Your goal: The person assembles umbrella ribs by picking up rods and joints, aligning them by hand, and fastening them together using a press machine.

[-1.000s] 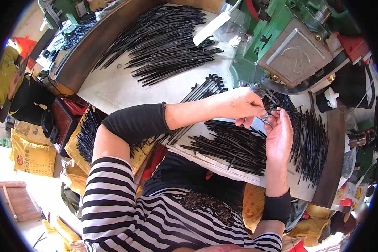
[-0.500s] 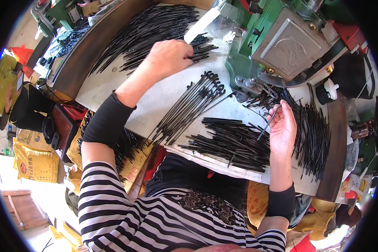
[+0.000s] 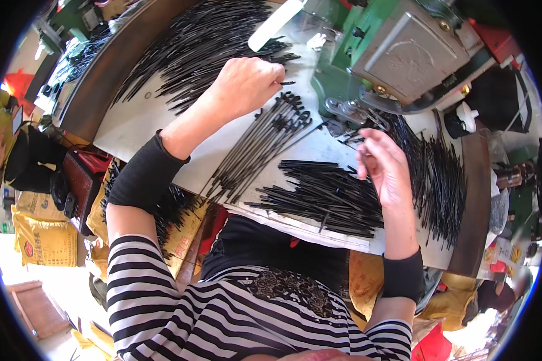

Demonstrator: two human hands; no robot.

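Observation:
My left hand (image 3: 250, 85) is closed in a pinch above the middle of the white worktop (image 3: 208, 129). A short end of a thin black rod (image 3: 288, 83) sticks out from its fingertips. Just below it lies a bundle of black rods with hooked or knobbed ends (image 3: 247, 147). My right hand (image 3: 386, 165) has its fingers bent at the front of a green machine (image 3: 334, 78), beside the small metal fixture (image 3: 346, 109). What those fingers hold is hard to see; a dark piece shows near their tips. Straight black rods (image 3: 325, 195) lie heaped below that hand.
A large pile of black rods (image 3: 214, 45) fills the far left, and another rod pile (image 3: 442, 186) lies at the right. Raised brown rims (image 3: 99, 78) border the worktop. A white handle-like bar (image 3: 275, 25) hangs above my left hand. Yellow sacks (image 3: 45, 237) stand on the left.
My right hand has moved up and left towards the machine's fixture, and the rod it held no longer shows clearly. A rod end now pokes from my left hand. The whole view has shifted slightly.

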